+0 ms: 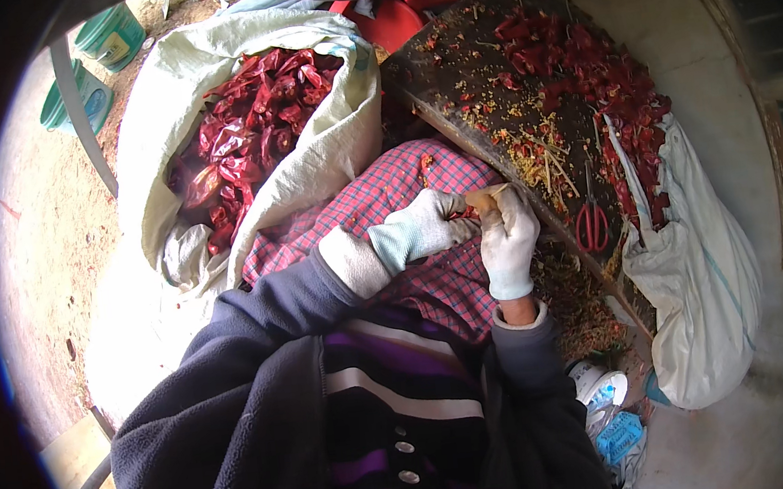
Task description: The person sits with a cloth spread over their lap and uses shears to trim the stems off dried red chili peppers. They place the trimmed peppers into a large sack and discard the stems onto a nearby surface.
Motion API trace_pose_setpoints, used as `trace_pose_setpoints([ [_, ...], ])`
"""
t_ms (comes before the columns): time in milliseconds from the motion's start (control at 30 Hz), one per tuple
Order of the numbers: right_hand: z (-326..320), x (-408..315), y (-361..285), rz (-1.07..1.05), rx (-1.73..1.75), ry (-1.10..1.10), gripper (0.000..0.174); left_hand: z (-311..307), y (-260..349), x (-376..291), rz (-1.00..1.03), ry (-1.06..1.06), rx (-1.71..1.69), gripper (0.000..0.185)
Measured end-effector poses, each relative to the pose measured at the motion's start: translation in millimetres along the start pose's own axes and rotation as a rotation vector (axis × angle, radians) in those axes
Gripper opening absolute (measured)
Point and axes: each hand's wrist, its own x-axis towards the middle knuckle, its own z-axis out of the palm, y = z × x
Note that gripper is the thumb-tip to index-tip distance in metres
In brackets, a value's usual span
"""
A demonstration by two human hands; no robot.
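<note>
Above my lap, my left hand [422,227], in a pale knitted glove, pinches a small piece of dried red chili pepper [465,215]. Meeting it from the right is my right hand [507,233], gloved in white with stained yellow-brown fingertips. Its fingers are closed at the same chili piece, mostly hidden between the hands. Under both hands a red plaid cloth [372,190] covers my lap, with a few red and yellow bits on it. Beyond my left hand stands an open white woven sack [143,162] full of dried red chili peppers [266,115].
On my right a dark board [446,76] holds chili seeds [531,153], more red chilies [557,52] and red-handled scissors [592,225]. A white sack [707,327] hangs at its far side. Green buckets [110,38] stand upper left; a white tub [592,381] sits lower right.
</note>
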Motion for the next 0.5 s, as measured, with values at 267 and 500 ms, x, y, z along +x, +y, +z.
trace_pose_setpoints([
  [267, -13, -13, 27, 0.551, 0.727, 0.008, 0.035, 3, -16, 0, 0.553, 0.001, 0.362, 0.022],
  [500, -103, -11, 51, 0.446, -0.683, -0.302, 0.038, 2, -4, 5, -0.121, 0.045, -0.801, 0.02],
])
